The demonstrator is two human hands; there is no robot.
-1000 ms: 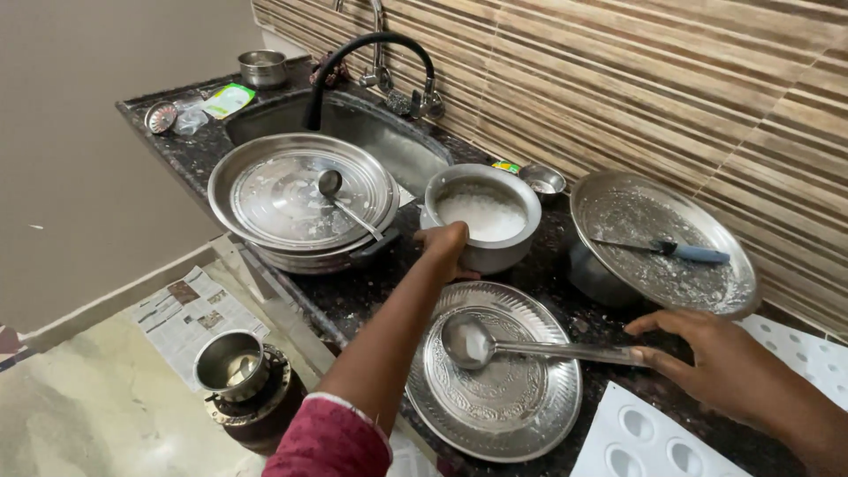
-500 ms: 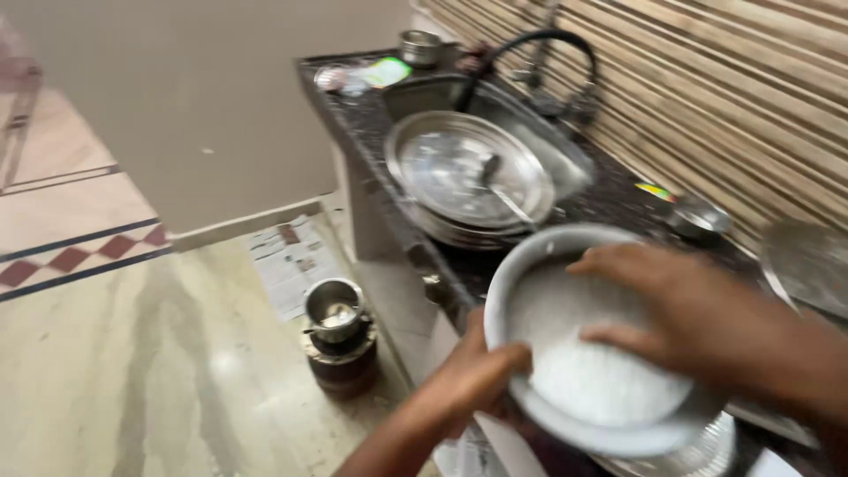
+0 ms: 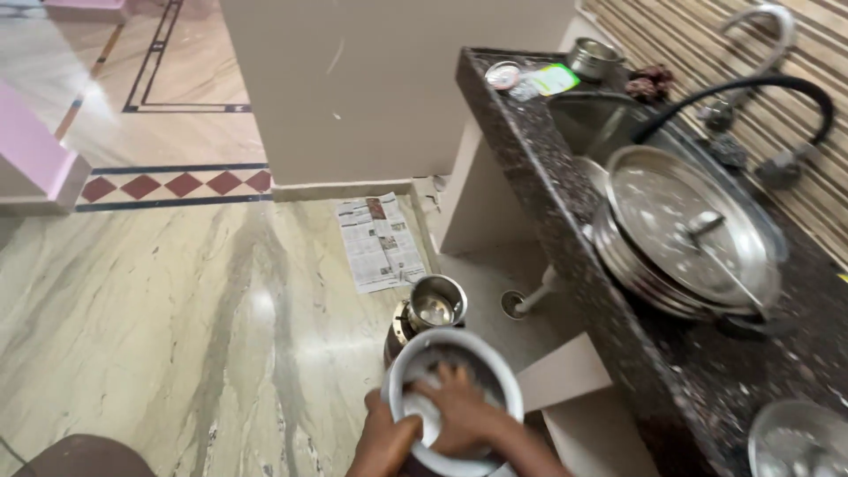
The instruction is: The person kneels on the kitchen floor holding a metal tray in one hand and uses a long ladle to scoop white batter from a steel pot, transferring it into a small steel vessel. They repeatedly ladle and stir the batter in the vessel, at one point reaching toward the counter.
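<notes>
Hands low over the floor: your left hand (image 3: pixel 386 439) grips the white bowl's (image 3: pixel 455 353) near rim, your right hand (image 3: pixel 461 412) presses flat inside it, right of the steel pot (image 3: pixel 436 303).

1. Dark speckled counter (image 3: pixel 565 238): stacked steel plates (image 3: pixel 685 234), small steel pot (image 3: pixel 592 58), round tin (image 3: pixel 503 74).
2. Marble floor (image 3: pixel 177 327): newspaper (image 3: pixel 382 242), steel vessel (image 3: pixel 433 309).

Newspaper (image 3: pixel 382 242) flat on marble floor (image 3: pixel 177 300), steel plates (image 3: pixel 685 234) stacked on dark granite counter (image 3: pixel 707 380), black faucet (image 3: pixel 751 88) behind.
</notes>
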